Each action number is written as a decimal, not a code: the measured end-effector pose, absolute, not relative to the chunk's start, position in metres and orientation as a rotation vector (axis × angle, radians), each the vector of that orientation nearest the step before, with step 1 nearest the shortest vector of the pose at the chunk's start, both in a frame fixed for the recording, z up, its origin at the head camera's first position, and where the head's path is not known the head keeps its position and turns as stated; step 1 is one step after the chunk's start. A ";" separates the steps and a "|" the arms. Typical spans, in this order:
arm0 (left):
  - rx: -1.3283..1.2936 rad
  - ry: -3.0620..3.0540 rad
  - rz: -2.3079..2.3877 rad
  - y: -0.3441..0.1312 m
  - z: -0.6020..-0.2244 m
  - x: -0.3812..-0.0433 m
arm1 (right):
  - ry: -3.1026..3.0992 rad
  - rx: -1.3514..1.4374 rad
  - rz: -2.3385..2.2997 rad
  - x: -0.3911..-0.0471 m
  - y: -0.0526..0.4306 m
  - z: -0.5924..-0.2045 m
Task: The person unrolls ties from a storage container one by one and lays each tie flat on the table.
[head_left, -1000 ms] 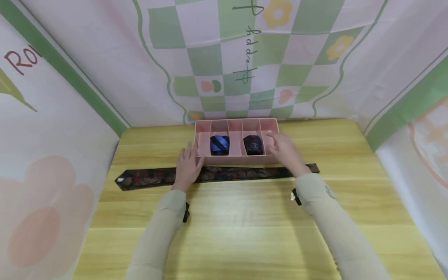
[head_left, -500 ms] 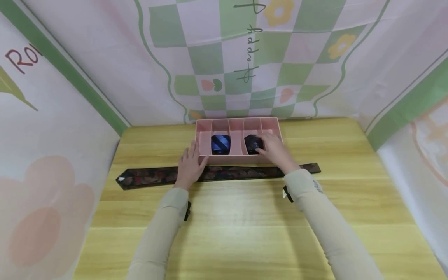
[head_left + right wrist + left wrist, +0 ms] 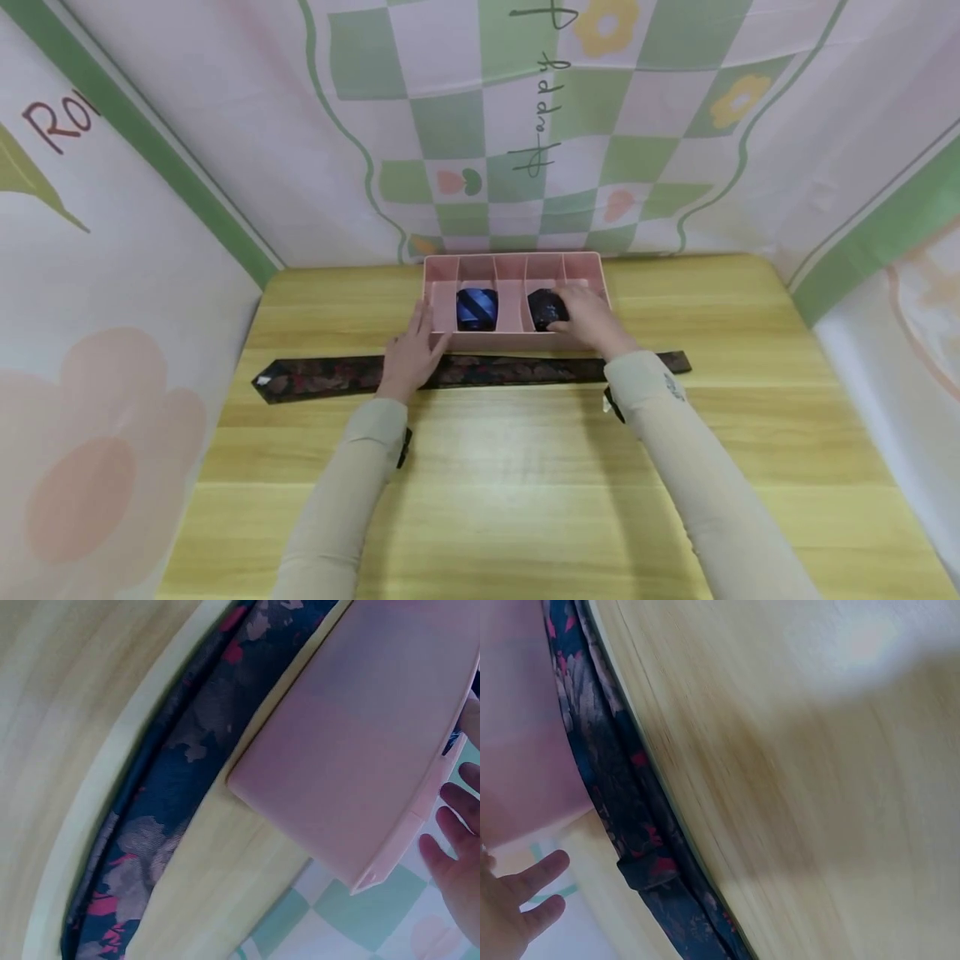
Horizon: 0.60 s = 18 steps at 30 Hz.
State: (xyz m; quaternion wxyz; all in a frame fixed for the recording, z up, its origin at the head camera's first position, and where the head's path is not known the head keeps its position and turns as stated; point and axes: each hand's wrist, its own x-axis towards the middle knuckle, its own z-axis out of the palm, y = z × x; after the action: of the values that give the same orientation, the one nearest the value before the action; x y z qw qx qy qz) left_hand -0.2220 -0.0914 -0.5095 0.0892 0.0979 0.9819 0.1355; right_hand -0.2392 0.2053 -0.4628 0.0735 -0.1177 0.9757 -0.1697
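Observation:
A pink box (image 3: 517, 341) with several compartments stands at the back of the table. In its second compartment from the left lies a rolled blue striped necktie (image 3: 477, 309). The fourth holds a rolled dark necktie (image 3: 543, 311); my right hand (image 3: 592, 320) pinches its right side between thumb and fingers, partly covering it. My left hand (image 3: 408, 358) rests against the box's front left corner, fingers extended; two of its fingers stand spread in the left wrist view. A dark floral necktie (image 3: 318, 378) lies flat in front of the box, passing under both arms.
The wooden table (image 3: 495, 467) extends toward me and to both sides of the box. Behind it hangs a green and white checked cloth (image 3: 517, 125). Printed fabric walls (image 3: 172, 275) close off the left and right sides.
My right hand has moved left from the rightmost compartment onto the rolled dark necktie, and stays there over the last half second. My left hand keeps its place at the box corner.

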 end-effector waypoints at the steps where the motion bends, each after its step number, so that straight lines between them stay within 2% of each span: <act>1: 0.284 2.922 0.412 -0.091 -0.509 -0.222 | 2.924 -0.354 -0.495 -0.240 0.205 -0.463; 10: 0.245 2.947 0.442 -0.086 -0.508 -0.223 | 2.952 -0.461 -0.357 -0.245 0.202 -0.461; 18: 0.236 2.948 0.455 -0.084 -0.509 -0.224 | 2.895 -0.434 -0.287 -0.248 0.200 -0.464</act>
State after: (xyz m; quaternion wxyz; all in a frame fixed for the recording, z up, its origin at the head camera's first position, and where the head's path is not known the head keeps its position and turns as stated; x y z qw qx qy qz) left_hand -0.2239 -0.0844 -0.5092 0.0745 0.0787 0.9825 0.1518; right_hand -0.2475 0.2000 -0.4645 0.1000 -0.1469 0.9793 -0.0972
